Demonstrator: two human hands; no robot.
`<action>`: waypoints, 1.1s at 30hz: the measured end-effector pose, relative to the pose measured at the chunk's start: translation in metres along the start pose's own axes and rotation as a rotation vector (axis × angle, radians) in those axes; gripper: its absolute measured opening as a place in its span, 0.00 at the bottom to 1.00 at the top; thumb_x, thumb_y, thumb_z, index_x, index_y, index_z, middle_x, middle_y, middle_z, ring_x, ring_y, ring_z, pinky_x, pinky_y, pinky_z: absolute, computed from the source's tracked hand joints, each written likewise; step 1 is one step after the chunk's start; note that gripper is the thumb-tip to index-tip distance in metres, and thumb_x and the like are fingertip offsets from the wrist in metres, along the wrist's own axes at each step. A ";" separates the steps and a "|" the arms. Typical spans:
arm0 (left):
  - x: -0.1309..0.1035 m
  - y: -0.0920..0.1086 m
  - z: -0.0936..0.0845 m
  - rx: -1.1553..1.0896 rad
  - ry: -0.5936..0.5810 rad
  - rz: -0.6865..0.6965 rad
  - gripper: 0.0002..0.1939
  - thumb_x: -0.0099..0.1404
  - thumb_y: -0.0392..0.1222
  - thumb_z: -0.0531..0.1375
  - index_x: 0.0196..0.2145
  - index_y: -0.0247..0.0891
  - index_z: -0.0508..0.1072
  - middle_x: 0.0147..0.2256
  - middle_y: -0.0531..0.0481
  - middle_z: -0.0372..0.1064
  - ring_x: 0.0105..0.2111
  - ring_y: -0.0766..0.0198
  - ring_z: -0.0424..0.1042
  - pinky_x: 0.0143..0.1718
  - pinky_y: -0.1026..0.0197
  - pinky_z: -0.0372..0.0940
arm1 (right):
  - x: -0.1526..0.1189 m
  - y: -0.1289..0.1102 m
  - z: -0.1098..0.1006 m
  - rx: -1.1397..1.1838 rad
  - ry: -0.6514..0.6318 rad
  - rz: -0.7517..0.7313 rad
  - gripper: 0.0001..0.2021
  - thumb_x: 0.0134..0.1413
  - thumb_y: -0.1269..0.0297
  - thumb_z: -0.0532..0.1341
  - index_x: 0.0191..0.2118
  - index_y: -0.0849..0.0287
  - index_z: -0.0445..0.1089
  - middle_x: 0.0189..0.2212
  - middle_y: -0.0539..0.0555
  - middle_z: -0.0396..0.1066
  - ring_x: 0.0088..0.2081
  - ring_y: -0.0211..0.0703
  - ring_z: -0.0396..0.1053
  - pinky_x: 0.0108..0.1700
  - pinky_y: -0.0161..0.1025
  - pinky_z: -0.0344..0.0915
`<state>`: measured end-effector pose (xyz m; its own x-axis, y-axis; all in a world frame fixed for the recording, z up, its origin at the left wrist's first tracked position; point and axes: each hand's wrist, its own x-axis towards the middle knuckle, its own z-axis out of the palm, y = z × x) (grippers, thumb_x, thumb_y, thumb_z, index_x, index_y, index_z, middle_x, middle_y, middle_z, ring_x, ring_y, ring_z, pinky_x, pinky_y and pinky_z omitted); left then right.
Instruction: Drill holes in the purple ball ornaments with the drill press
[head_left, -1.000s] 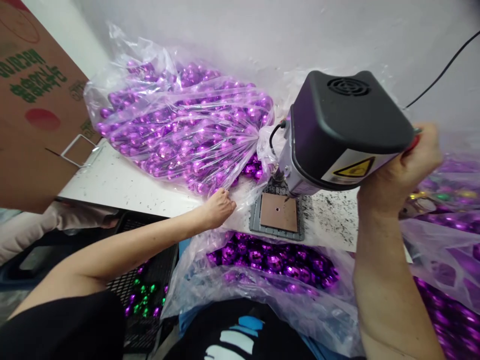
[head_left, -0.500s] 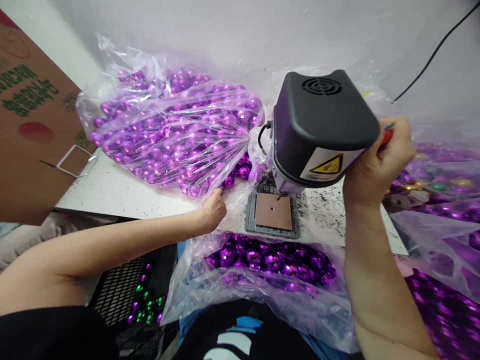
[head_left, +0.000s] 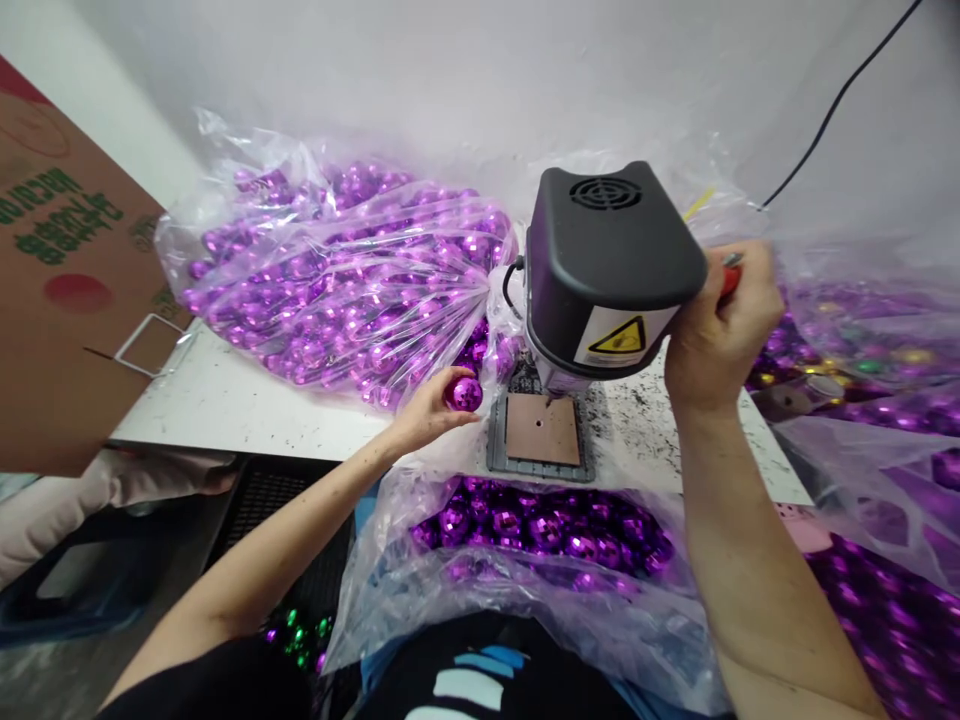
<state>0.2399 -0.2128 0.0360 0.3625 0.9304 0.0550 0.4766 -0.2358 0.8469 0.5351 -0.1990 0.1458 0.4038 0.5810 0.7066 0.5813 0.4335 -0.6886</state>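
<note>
Between thumb and fingers, my left hand (head_left: pixel 431 408) holds a shiny purple ball (head_left: pixel 464 394), just left of a grey base with a brown square plate (head_left: pixel 542 428) that has a small dark hole. My right hand (head_left: pixel 724 325) is closed round a red-tipped handle (head_left: pixel 731 274) on the right side of a black machine head (head_left: pixel 615 240) with a yellow warning label. The head's lower tip is over the plate's back edge. A knotted clear bag of purple balls (head_left: pixel 337 280) lies behind my left hand. An open bag of purple balls (head_left: pixel 544 525) sits in front of the plate.
A cardboard box (head_left: pixel 67 300) stands at the left. More bags of coloured balls (head_left: pixel 870 350) lie at the right. A black crate (head_left: pixel 300 640) with green and purple balls is below the white table (head_left: pixel 262 400). At the left edge, another person's trouser leg (head_left: pixel 67 500) shows.
My left hand has turned and come away from the bag, and a purple ball now shows in its fingers. The view has shifted slightly; my right hand stays on the handle.
</note>
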 end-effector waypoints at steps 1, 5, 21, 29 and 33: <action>-0.003 0.005 0.006 -0.153 0.012 -0.014 0.32 0.55 0.47 0.72 0.55 0.41 0.69 0.50 0.45 0.70 0.45 0.57 0.71 0.48 0.56 0.67 | 0.000 0.000 0.000 0.001 -0.001 0.004 0.31 0.58 0.29 0.47 0.29 0.57 0.57 0.23 0.45 0.53 0.27 0.32 0.52 0.35 0.38 0.55; -0.019 0.018 0.037 -0.562 -0.050 -0.124 0.33 0.54 0.46 0.73 0.56 0.43 0.69 0.45 0.49 0.72 0.42 0.61 0.72 0.47 0.58 0.67 | 0.001 0.000 0.001 -0.008 0.010 0.004 0.32 0.57 0.27 0.46 0.29 0.57 0.58 0.23 0.45 0.54 0.28 0.33 0.53 0.36 0.39 0.58; -0.022 0.011 0.076 -1.071 -0.090 -0.377 0.31 0.59 0.57 0.68 0.55 0.40 0.70 0.41 0.45 0.76 0.33 0.62 0.76 0.34 0.60 0.67 | 0.000 -0.001 0.001 0.013 0.016 -0.034 0.31 0.58 0.30 0.47 0.29 0.57 0.56 0.23 0.45 0.54 0.28 0.31 0.53 0.33 0.35 0.56; -0.020 0.009 0.070 -0.984 -0.101 -0.370 0.31 0.50 0.49 0.75 0.50 0.41 0.73 0.41 0.48 0.76 0.36 0.61 0.76 0.40 0.59 0.69 | 0.001 0.000 0.002 -0.002 0.016 -0.033 0.31 0.58 0.29 0.46 0.29 0.57 0.56 0.24 0.45 0.53 0.28 0.31 0.54 0.34 0.36 0.59; -0.017 0.015 0.070 -0.670 -0.048 -0.299 0.27 0.51 0.50 0.75 0.47 0.39 0.76 0.39 0.50 0.76 0.36 0.64 0.73 0.40 0.61 0.66 | 0.001 0.000 0.002 -0.006 0.018 -0.030 0.32 0.57 0.28 0.46 0.29 0.57 0.56 0.23 0.45 0.53 0.28 0.31 0.54 0.34 0.35 0.56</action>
<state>0.2976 -0.2519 0.0109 0.3358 0.9110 -0.2394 -0.0255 0.2629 0.9645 0.5347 -0.1970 0.1463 0.3984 0.5557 0.7297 0.5978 0.4460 -0.6661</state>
